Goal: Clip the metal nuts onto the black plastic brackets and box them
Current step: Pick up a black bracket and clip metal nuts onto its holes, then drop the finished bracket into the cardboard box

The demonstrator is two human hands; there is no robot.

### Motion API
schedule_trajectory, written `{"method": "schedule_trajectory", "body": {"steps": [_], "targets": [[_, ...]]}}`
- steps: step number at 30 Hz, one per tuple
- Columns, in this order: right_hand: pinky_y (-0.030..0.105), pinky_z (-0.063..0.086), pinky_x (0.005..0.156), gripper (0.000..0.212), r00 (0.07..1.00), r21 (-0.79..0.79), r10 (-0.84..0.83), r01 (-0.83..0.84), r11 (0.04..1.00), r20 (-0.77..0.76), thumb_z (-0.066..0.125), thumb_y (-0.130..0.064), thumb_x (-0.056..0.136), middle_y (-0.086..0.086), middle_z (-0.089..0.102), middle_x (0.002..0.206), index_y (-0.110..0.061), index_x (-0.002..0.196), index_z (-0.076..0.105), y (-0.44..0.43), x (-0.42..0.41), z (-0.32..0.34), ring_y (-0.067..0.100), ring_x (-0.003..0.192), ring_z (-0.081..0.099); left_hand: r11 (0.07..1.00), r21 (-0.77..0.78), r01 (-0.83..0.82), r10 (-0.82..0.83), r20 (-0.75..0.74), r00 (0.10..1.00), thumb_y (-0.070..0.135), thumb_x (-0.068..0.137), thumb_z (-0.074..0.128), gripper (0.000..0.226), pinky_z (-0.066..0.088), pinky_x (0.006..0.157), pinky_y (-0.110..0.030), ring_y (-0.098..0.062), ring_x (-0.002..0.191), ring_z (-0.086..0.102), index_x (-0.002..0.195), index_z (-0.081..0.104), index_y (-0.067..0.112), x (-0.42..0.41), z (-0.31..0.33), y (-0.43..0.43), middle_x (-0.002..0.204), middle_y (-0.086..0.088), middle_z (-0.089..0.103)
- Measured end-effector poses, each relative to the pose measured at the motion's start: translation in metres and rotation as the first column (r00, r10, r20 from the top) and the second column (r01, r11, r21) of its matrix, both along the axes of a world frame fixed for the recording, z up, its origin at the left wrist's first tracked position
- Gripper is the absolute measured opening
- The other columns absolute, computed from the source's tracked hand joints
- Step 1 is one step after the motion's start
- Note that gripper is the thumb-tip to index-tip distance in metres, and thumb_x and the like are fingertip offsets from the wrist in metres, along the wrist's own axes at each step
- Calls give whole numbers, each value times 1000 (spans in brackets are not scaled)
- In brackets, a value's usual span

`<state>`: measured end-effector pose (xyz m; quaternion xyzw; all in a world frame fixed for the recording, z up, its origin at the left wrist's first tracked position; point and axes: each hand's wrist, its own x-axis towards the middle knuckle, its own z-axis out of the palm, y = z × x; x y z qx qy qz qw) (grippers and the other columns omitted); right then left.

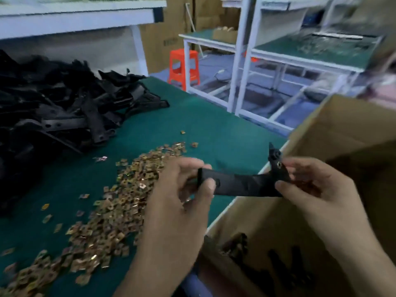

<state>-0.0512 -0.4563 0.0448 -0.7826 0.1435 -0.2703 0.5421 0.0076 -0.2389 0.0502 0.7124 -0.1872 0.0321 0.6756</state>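
I hold one black plastic bracket [242, 184] level between both hands, over the right edge of the green table [192, 116]. My left hand [182, 194] pinches its left end, and my right hand [317, 185] grips its upright right end, where a small metal nut shows. A wide heap of gold metal nuts [102, 215] lies on the table left of my left hand. A big pile of black brackets [60, 108] fills the far left. The open cardboard box [321, 151] stands at the right, with several black brackets [278, 266] in its bottom.
A few stray nuts [194, 144] lie apart from the heap. Beyond the table stand a red plastic stool [183, 67] and white-framed workbenches [300, 54] with green tops. Stacked cartons line the back wall. A white shelf [81, 16] overhangs the bracket pile.
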Motion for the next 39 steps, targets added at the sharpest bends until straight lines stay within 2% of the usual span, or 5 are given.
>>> {"method": "schedule_trajectory", "body": {"steps": [14,18,25,31,39], "targets": [[12,48,62,52,610,-107,-38,-77,991,-792,76,-26,89,-22,53,106,-42,128,45,-71,-97,-118,0,89,60,592,701,397,-312,-254,915,24,102,56,29,50,71,-29,-10,80,61,126,49,39,-18,-122,-112,108,6,61],[20,50,85,62,490,-55,55,-205,977,-870,72,-35,91,-12,49,122,-35,145,42,-68,-96,-137,7,106,56,461,745,482,-399,-311,863,26,104,54,30,44,100,-28,-12,122,50,130,47,38,-16,-132,-113,132,9,47],[1,43,65,56,865,-292,2,-172,941,-502,76,-16,82,-22,66,96,-67,97,56,-13,-20,-84,-15,88,60,752,593,287,-388,46,920,22,100,55,25,44,105,-25,-1,123,49,120,57,37,5,-70,-73,133,21,46],[7,43,88,36,949,-378,315,-297,877,-16,72,-22,86,-24,61,104,-44,111,59,83,93,-28,-6,102,59,900,362,-244,78,417,906,11,95,63,24,50,89,-21,0,106,59,111,66,28,56,-12,29,110,18,60],[41,33,110,117,738,-211,595,-667,714,-320,86,-49,73,-11,-10,159,-61,148,-4,226,263,-28,25,151,12,120,728,-675,750,379,542,23,93,72,54,32,105,-67,-43,143,25,142,52,19,114,-40,213,153,-24,34]]}}
